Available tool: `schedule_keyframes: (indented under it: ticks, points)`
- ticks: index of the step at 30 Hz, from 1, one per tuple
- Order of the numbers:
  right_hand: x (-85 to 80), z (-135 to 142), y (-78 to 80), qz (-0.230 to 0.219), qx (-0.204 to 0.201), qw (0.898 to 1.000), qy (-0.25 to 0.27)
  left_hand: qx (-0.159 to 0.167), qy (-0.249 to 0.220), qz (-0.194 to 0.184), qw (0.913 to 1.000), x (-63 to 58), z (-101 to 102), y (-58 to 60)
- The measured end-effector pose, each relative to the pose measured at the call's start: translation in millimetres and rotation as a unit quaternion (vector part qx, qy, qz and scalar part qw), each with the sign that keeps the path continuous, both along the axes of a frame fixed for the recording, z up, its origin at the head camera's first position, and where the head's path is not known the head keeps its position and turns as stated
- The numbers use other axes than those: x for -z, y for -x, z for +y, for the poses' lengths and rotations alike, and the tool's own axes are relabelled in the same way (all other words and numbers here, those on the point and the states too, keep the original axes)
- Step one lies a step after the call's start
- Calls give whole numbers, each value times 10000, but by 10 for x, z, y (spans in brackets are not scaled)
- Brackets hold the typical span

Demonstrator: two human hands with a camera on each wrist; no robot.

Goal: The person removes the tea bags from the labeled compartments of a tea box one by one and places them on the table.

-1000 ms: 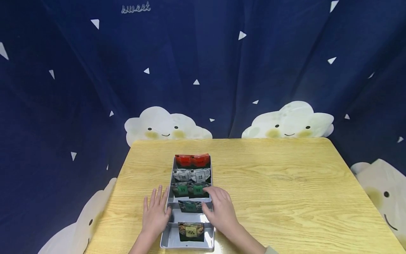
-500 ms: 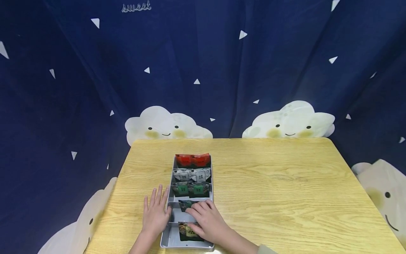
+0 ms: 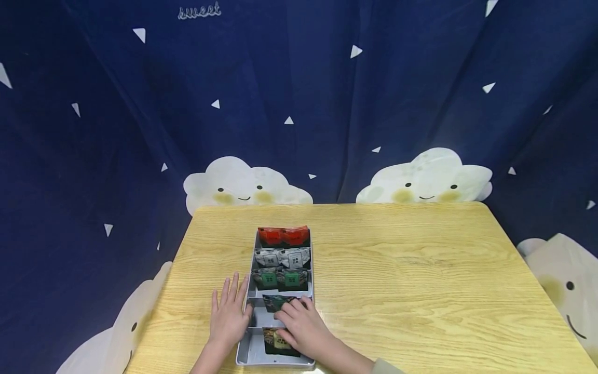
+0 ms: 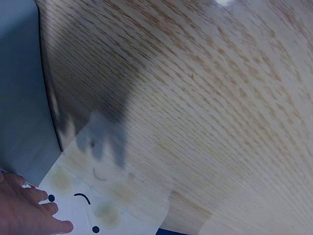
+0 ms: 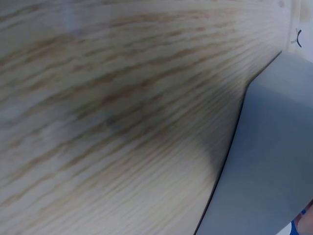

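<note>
Right hand (image 3: 303,324), lower middle of head frame, is bent over the divider (image 3: 257,328) between the two lowest compartments of the tray (image 3: 253,352): fingers in front of the dark green sachet (image 3: 274,302), thumb over the yellow-labelled sachet (image 3: 273,347). Can't tell from my feeds whether it pinches either; both wrist views give me mostly table (image 3: 411,270) and tray wall. Left hand (image 3: 227,323), just left of the tray, has fingers straight and spread, thumb overlapping the left rim. Yellow-labelled sachet stands in the bottom compartment, dark green one in the next up; above them a green-labelled pair (image 3: 292,279), a silver-white pair (image 3: 295,258) and a red pair (image 3: 295,237), red at the top end. Risks as I judge them: hand covers two compartments, so a lift could snag the dark green sachet or tip the yellow-labelled one; singles with spare room beside them may slide. Sideways push could skid the tray if the left thumb bears no load, and I can't confirm it does. Text: "sweet" (image 3: 200,11) on the curtain (image 3: 280,88), upper left, reads. Sachet labels carry small blocky marks, illegible to me; no brand readable.
</note>
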State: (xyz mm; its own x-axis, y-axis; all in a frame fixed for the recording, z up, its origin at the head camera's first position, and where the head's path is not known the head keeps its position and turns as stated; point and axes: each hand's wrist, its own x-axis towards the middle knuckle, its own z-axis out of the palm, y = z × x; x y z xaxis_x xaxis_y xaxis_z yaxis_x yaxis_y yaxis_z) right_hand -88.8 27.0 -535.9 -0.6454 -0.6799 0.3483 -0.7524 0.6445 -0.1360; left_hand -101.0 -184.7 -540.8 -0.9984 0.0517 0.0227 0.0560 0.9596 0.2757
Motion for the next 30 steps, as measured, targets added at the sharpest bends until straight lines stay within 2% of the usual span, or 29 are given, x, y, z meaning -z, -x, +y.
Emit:
schedule_keyframes:
  ticks: [8, 16, 24, 30]
  points:
    - [-7, -1, -22, 46, -99, 9998, 136, -11, -51, 15, 10000, 2, -1, -2]
    - [-23, -8, -45, 321, -19, 9982, 506, -6, -6, 24, 10000, 22, -5, 0]
    - [-254, 3, 4, 169, 183, 9958, 880, -26, -9, -2, 10000, 18, -3, 0]
    - [-447, 89, 157, 315, 370, 9859, 1604, -32, -11, 18, 10000, 23, -4, 3]
